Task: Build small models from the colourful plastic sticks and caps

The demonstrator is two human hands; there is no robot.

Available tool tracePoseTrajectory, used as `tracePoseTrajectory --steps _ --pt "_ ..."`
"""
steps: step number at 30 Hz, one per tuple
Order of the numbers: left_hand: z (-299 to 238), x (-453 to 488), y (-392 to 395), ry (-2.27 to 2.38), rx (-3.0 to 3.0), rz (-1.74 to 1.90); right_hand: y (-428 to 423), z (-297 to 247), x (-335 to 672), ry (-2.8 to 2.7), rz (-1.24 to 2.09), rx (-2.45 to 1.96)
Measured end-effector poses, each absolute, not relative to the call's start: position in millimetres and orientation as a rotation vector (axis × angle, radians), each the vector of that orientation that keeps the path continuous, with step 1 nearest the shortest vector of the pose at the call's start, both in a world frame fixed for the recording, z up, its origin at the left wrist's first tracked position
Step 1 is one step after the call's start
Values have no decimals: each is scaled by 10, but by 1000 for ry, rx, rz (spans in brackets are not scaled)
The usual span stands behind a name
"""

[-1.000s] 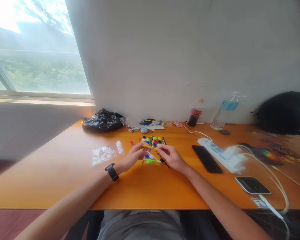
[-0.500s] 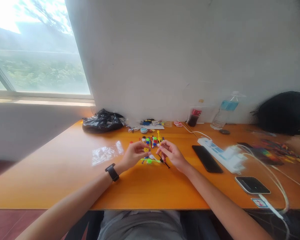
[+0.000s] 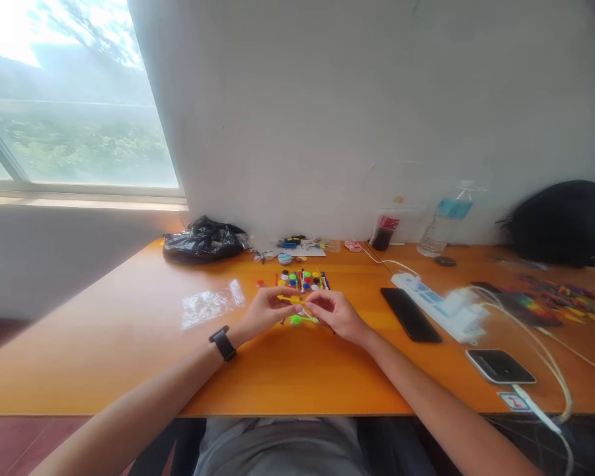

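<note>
Yellow stick juts leftward from right hand.

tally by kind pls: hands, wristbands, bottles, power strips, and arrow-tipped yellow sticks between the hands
Hands: 2 (left hand, right hand)
Wristbands: 1 (black wristband)
Bottles: 2 (dark drink bottle, clear bottle)
Power strips: 1 (white power strip)
Arrow-tipped sticks between the hands: 1 (yellow stick)
Total: 7
</note>
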State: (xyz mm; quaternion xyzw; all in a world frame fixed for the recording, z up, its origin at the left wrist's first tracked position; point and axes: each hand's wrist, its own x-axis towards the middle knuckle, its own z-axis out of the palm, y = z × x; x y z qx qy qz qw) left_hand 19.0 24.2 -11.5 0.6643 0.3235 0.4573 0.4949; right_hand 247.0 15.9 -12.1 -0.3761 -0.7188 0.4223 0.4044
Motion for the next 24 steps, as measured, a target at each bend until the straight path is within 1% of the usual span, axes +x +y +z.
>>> tracePoseTrajectory --steps 7,12,17,24 --pt "-91 182 213 776 1797 1107 89 -85 2422 -1951 761 -1018" --pt "-156 177 230 788 1824 1137 72 -87 2422 -2010 593 -1038" --pt "-244 168 277 832 1861 1171 67 -94 2427 -2049 497 -1046" --pt "-171 137 252 851 2068 1205 30 -69 2417 -2089 470 -986"
